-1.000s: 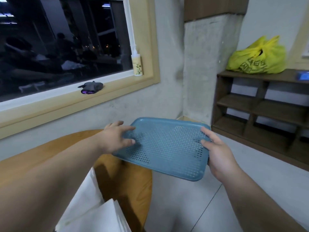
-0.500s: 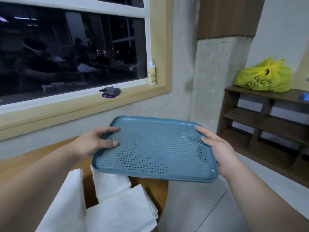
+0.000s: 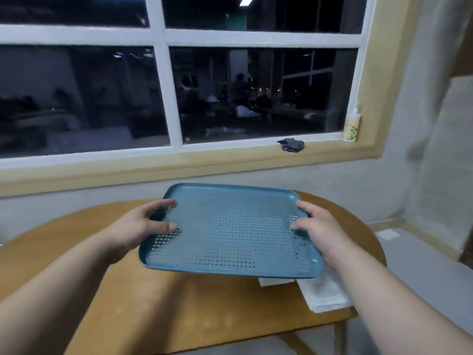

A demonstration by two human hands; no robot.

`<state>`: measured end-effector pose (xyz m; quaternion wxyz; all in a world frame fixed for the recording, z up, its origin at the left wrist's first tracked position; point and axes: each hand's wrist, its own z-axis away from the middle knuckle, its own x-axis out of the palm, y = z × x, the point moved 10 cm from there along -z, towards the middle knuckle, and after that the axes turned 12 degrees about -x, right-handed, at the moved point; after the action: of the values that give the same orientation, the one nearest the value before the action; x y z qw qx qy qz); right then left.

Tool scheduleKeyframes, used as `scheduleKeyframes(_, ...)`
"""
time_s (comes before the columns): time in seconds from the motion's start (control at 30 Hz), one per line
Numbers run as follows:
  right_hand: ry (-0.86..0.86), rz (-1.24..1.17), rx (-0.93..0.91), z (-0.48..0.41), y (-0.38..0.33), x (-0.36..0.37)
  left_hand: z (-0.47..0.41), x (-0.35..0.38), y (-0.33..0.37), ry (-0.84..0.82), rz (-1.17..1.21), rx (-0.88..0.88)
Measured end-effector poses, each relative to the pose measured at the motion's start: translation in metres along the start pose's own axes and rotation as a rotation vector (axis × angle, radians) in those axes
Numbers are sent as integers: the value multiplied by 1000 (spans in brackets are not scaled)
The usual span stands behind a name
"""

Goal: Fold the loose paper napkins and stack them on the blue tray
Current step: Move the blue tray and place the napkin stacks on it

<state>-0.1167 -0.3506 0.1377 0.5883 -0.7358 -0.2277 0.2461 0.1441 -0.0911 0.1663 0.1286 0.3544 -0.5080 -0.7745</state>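
Blue tray [image 3: 230,226] now centre frame over the table [image 3: 179,303], no longer off its edge; your left hand [image 3: 138,226] and right hand [image 3: 320,231] clasp its sides. Napkins [image 3: 325,293] lower right (partly beneath), so set down clear

I can read no words, numbers or brand marks here; the pale bottle [image 3: 352,126] carries only a blurred leafy print.

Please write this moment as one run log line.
blue tray: held above table | left hand: grips | right hand: grips | napkins: on table
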Motion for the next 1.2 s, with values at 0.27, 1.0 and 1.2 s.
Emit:
scheduleKeyframes(0.27, -379, 352, 0, 37, 25, 173, 61, -98, -135, 205, -172, -198)
scheduleKeyframes(1.0, -546, 1011, 2, 26, 96, 262, -2, -122, -238, 283, -751, -332)
scheduleKeyframes(1.2, -497, 1007, -97, 31, 82, 257, 7, -118, -225, 361, -920, -407)
